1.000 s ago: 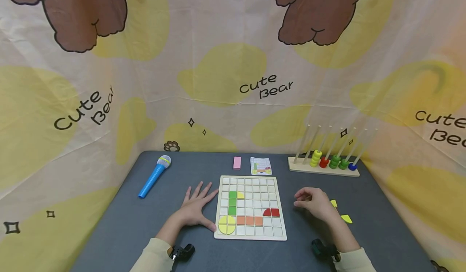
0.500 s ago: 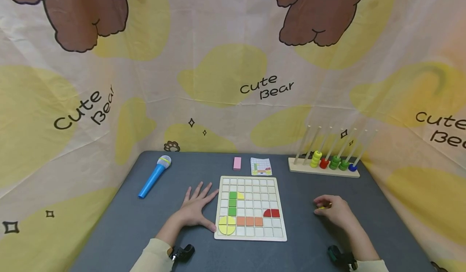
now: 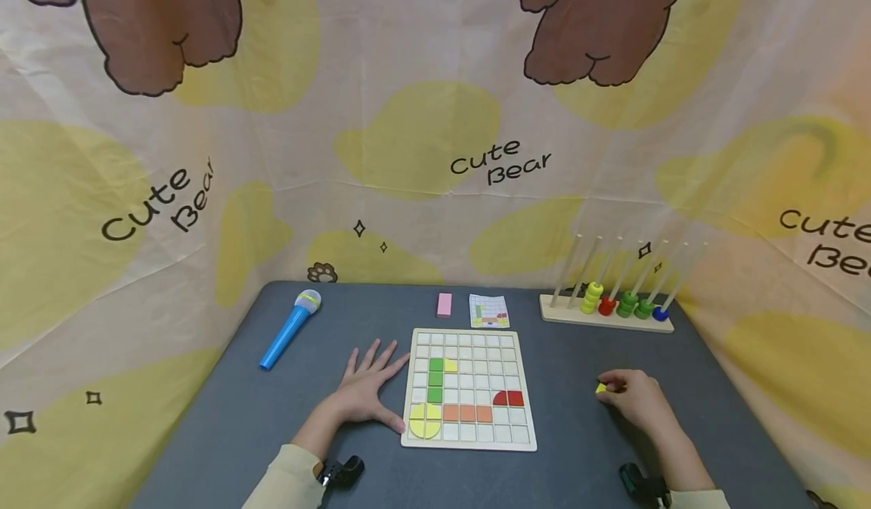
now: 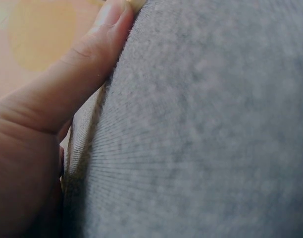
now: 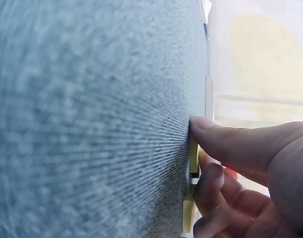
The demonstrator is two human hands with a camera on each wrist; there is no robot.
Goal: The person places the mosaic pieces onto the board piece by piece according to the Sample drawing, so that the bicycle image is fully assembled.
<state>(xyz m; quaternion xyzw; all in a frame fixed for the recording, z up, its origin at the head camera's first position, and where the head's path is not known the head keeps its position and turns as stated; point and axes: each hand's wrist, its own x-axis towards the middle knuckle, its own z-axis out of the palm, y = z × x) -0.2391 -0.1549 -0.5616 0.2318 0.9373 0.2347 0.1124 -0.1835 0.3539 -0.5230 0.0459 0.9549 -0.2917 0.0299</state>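
Observation:
My left hand (image 3: 364, 393) lies spread on the table, thumb and a fingertip touching the left edge of the white gridded board (image 3: 483, 437). Its thumb (image 4: 67, 74) shows in the left wrist view. On the board sit yellow, green, orange and red pieces. Right of the board, my right hand (image 3: 636, 399) pinches a small yellow piece (image 3: 601, 388) between thumb and fingers, at the table surface. In the right wrist view that yellow piece (image 5: 193, 156) stands by the thumb tip, and another yellow piece (image 5: 187, 214) lies beside the fingers, hidden by the hand in the head view.
Behind the board lie a pink block (image 3: 444, 305) and a small pattern card (image 3: 488, 311). A blue toy microphone (image 3: 289, 330) is at the back left. The wooden peg stand (image 3: 605, 318) with coloured beads stands at the back right, before a printed cloth.
My right hand has moved right, away from the board, over the loose yellow pieces, and now has one at its fingertips. The left hand stays in place.

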